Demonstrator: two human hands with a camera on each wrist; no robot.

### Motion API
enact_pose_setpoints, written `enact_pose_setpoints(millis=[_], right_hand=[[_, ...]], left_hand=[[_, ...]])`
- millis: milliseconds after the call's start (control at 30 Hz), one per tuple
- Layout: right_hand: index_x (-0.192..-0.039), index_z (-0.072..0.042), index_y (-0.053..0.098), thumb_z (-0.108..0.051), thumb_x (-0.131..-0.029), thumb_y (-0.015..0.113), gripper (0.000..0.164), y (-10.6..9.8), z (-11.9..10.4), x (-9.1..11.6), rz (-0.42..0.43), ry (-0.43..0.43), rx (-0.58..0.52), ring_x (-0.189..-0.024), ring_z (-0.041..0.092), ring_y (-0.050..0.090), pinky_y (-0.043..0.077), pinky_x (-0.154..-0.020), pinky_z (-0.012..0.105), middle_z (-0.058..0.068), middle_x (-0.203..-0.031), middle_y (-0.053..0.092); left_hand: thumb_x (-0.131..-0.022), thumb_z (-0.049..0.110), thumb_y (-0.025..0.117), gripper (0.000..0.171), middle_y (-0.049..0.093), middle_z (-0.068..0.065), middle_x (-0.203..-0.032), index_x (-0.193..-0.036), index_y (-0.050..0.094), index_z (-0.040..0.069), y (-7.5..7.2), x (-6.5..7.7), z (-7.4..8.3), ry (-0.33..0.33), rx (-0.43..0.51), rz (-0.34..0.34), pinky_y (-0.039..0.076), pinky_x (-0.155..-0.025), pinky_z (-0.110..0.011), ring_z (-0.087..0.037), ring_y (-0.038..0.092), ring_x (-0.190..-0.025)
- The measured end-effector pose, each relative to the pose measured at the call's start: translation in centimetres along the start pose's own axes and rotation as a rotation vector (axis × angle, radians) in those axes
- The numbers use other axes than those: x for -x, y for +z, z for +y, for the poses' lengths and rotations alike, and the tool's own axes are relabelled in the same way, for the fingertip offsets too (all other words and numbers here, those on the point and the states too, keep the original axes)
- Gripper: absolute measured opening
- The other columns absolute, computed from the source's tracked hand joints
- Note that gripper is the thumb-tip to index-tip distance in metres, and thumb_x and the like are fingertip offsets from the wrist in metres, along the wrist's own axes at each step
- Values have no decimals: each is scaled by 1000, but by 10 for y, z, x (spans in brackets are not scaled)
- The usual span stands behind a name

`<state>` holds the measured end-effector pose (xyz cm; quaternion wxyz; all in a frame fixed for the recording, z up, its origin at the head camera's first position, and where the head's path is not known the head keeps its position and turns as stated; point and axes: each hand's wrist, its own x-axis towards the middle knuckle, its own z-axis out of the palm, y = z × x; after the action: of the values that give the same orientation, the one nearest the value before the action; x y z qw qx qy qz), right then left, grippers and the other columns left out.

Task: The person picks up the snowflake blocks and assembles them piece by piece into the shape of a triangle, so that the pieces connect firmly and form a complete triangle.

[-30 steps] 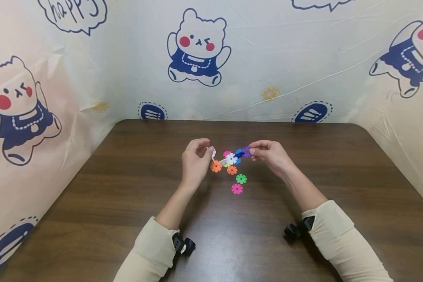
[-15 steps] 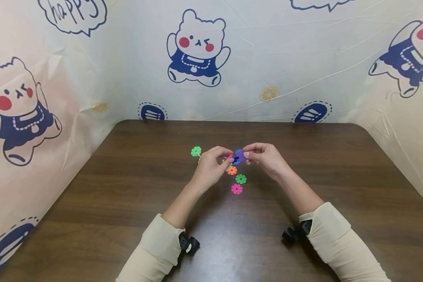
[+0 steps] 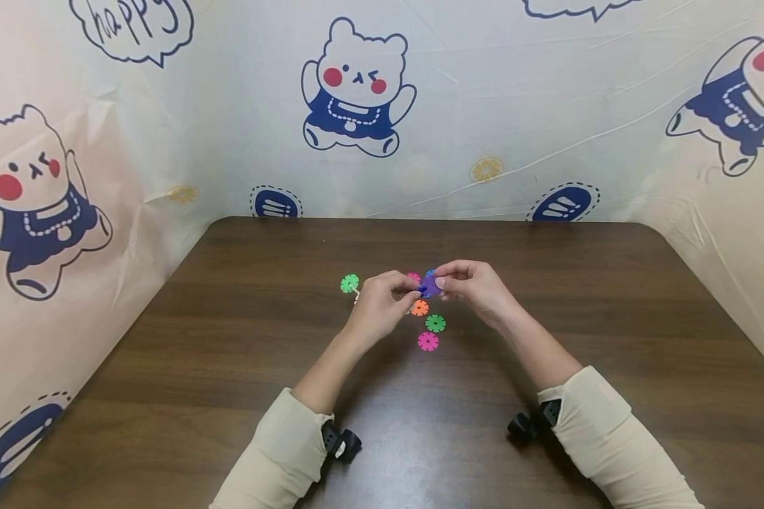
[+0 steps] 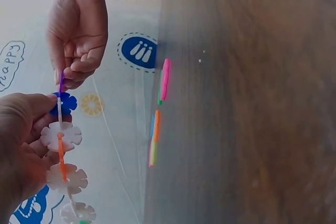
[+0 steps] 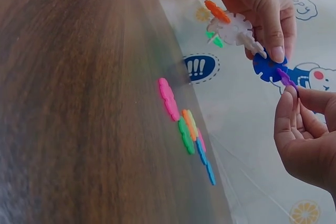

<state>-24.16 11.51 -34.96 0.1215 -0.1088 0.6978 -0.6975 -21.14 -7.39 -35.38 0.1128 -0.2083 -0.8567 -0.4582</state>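
Green end: chain's left tip; if bumped, may pop off.
L hand: fingers pinching blue disc; twisting could loosen it.
Loose discs: on surface nr hands; a low brush might scatter 'em.
Purple disc: at blue disc's edge, betw. hands; if misaligned, prob. slips.
R hand: fingers pinching purple disc; overpushing may bend it.

Purple disc, dark-blue disc; brown wood-grained tabletop; cream sleeves; pale bear-printed backdrop.

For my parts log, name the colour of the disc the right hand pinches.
Purple disc, clearest in the head view.
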Motion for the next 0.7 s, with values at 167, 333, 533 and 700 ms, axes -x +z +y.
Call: enact_pose_setpoints(millis=[167,333,533,700], right_hand=[[-106,13,56,-13,-93,56,29,-1,2,-2,-2,9,43,-69,16,61,52,-69,28,13,-83,64],[-106,11,57,-17,-93,56,30,-3,2,-2,-37,37,142,-81,32,61,52,-73,31,23,-90,62],[-109,7,59,-18,-92,58,30,-6,6,-6,-85,36,346,-90,39,59,51,-80,40,21,-95,61],[-107,-1,64,-18,-87,64,26,-5,12,-9,-171,33,659,-81,23,57,51,-73,35,9,-92,63]], left_hand=[[-82,1,68,8,64,-4,-83,-90,69,0,-2,1,0,6,9,19,51,-63,-19,-13,61,-74],[-83,2,67,7,64,-4,-83,-89,70,0,-5,2,-1,4,-10,42,51,-63,-19,-14,62,-76],[-83,3,67,8,65,-5,-84,-89,70,0,-8,3,-1,-13,-4,65,51,-62,-20,-15,61,-76],[-83,3,67,8,64,-3,-84,-90,70,1,-10,3,0,-24,-5,70,51,-63,-20,-14,60,-77]])
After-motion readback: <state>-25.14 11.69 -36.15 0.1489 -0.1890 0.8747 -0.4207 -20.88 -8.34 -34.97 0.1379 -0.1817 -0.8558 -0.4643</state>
